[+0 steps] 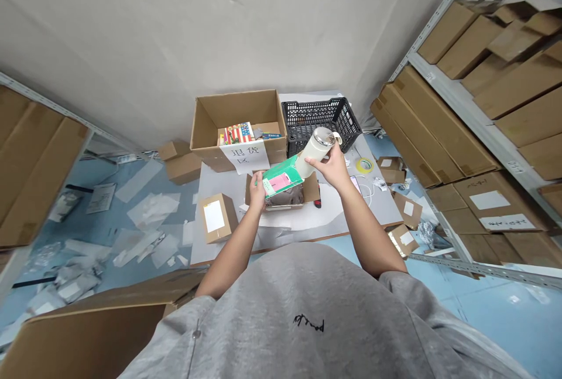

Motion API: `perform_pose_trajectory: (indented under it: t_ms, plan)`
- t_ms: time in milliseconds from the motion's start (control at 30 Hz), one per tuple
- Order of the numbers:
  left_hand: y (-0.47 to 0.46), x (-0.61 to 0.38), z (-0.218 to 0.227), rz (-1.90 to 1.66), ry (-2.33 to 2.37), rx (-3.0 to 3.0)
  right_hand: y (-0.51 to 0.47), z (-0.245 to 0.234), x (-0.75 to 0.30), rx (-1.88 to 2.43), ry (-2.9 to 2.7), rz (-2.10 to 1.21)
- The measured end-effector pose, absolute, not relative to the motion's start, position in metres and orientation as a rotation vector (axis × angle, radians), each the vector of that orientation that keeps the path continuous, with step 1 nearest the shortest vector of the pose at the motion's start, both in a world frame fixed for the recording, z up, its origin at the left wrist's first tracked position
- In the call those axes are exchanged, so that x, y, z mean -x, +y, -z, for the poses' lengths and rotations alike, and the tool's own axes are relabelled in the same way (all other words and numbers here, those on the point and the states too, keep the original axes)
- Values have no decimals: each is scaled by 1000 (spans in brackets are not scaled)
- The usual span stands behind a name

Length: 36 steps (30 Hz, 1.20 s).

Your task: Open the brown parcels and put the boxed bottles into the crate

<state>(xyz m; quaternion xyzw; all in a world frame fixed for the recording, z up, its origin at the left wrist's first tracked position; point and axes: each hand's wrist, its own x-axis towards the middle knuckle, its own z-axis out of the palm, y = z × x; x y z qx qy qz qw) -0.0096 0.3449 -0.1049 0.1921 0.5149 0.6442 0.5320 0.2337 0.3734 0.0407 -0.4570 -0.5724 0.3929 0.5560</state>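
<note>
My left hand (257, 190) grips the near end of a green product box (281, 178) with a pink label. My right hand (331, 167) is wrapped round a pale cream bottle with a shiny lid (317, 144), whose lower end sits in the open far end of the green box. Both are held above a small open cardboard box (309, 191) with grey wrapping inside, on the grey table (381, 203).
A large open carton (237, 115) with a handwritten paper sign and colourful items stands at the back, beside a black plastic crate (320, 116). A sealed small box (216, 218) sits left. Yellow tape (364, 164), a phone with cable, small boxes, floor litter, shelves of cartons (483, 74) surround.
</note>
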Motion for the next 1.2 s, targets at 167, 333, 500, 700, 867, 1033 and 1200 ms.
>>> perform_pose_trajectory:
  t_ms: [167, 333, 500, 700, 867, 1033, 1200]
  plan:
    - [346, 12, 106, -1561, 1253, -507, 379, -29, -230, 1010, -1263, -1018]
    - [347, 1, 103, -1446, 1220, -453, 376, -14, -217, 978, -1229, -1154]
    - [350, -5, 105, -1409, 1239, -366, 370, -8, -210, 1009, -1291, -1174]
    - [350, -8, 107, -1323, 1188, -291, 373, -11, -223, 1068, -1321, -1148]
    - [352, -15, 102, -1276, 1147, -216, 366, -11, -214, 1123, -1530, -997]
    - [354, -16, 101, -1255, 1134, -134, 356, -14, -203, 1073, -1498, -963]
    - [353, -18, 105, -1267, 1126, -120, 356, -16, -199, 1075, -1370, -1040]
